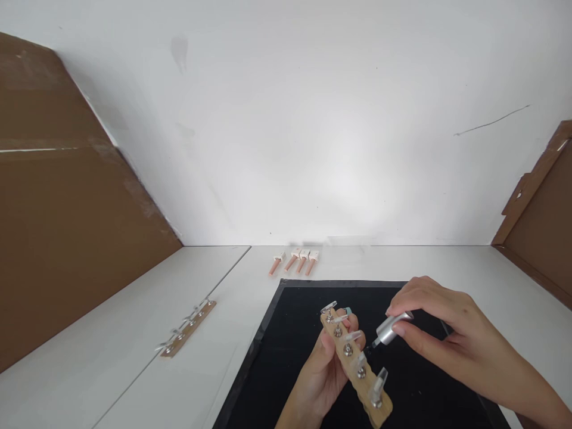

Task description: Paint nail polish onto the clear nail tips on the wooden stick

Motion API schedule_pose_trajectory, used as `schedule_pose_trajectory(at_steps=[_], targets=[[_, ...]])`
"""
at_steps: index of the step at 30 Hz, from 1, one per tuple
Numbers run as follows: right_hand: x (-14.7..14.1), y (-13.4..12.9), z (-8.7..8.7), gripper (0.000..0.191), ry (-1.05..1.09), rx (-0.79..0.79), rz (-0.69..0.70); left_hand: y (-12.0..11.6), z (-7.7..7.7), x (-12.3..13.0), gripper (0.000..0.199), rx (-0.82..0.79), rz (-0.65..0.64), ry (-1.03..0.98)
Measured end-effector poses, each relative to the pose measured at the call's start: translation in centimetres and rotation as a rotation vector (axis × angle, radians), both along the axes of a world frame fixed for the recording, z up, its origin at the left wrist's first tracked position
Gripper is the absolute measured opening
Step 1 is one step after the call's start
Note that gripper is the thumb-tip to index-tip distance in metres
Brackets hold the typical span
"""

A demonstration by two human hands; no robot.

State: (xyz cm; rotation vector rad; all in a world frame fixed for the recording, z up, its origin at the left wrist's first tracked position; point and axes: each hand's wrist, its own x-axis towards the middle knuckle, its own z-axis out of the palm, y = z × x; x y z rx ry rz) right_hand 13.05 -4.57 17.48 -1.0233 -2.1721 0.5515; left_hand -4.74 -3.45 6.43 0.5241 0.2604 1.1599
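My left hand grips a wooden nail tip stand from its left side, holding it at a slant. Several clear nail tips stand on the stand's small metal posts. Between thumb and fingers, my right hand pinches the silver cap of a nail polish brush. The dark brush end points down and left, close beside a nail tip near the middle of the stand; whether it touches cannot be made out. Part of my left fingers lies hidden behind the wood.
A black mat lies under my hands on the white table. To the left is a second stand with clear nail tips. Several small bottles with peach caps lie by the white wall. Brown cardboard panels flank both sides.
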Motion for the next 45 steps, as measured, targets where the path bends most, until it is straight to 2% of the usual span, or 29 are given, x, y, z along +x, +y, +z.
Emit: schedule_pose_trajectory(at_steps=[8, 12, 17, 20, 36, 45], targets=[[0.26, 0.14, -0.18, 0.010, 0.013, 0.052, -0.006, -0.11, 0.01, -0.14, 0.037, -0.004, 0.001, 0.020], [0.16, 0.31, -0.47, 0.017, 0.116, 0.124, 0.073, 0.02, -0.20, -0.14, 0.036, -0.022, 0.001, 0.033], [-0.35, 0.06, -0.22, 0.020, 0.156, 0.084, 0.160, 0.28, -0.53, 0.03, 0.035, -0.083, 0.023, 0.018], [-0.58, -0.01, 0.03, 0.019, 0.131, 0.087, 0.156, 0.35, -0.68, 0.12, 0.035, -0.118, 0.038, 0.018], [-0.11, 0.26, -0.40, 0.017, 0.095, 0.116, 0.098, 0.31, -0.27, 0.00, 0.033, 0.033, -0.017, -0.046], [0.11, 0.16, -0.03, 0.014, 0.049, 0.172, 0.047, -0.05, 0.04, -0.28, 0.035, 0.009, -0.002, -0.019]])
